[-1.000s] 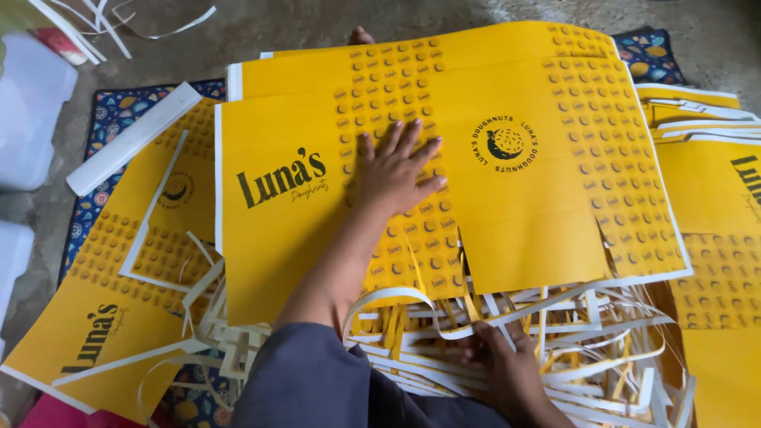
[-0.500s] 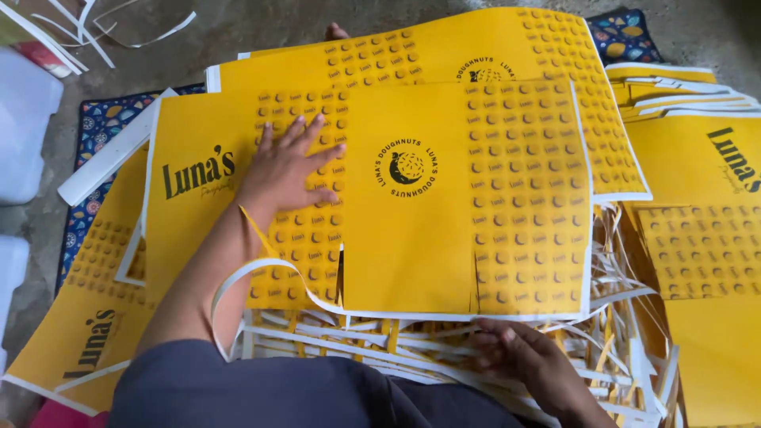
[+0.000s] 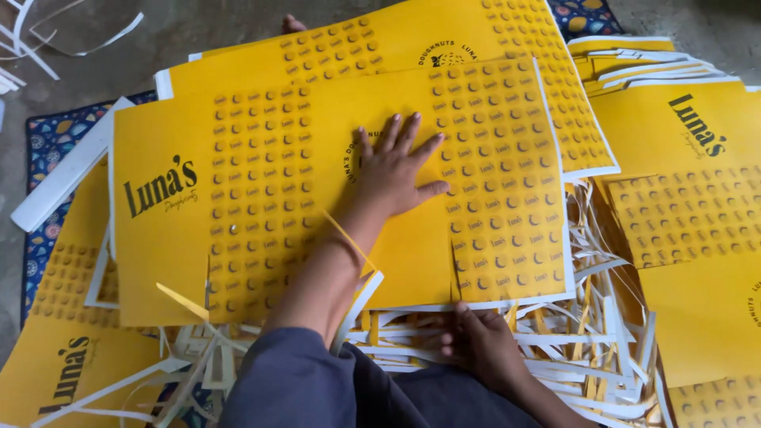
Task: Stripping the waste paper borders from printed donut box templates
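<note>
Yellow printed sheet (image 3: pixel 261 198), centre frame atop the stack: right hand (image 3: pixel 479 345) at lower centre pinches its near edge over white trim scraps (image 3: pixel 602 349), left hand (image 3: pixel 392 170) flat, fingers spread, pressing mid-sheet; squaring step, needs edges aligned to the sheet beneath (image 3: pixel 380 40).

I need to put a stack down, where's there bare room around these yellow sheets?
Bare concrete floor beyond the top yellow sheet, upper left, with a few white strips. Near the right hand, cut strips crowd everything; printed stacks fill the right.
</note>
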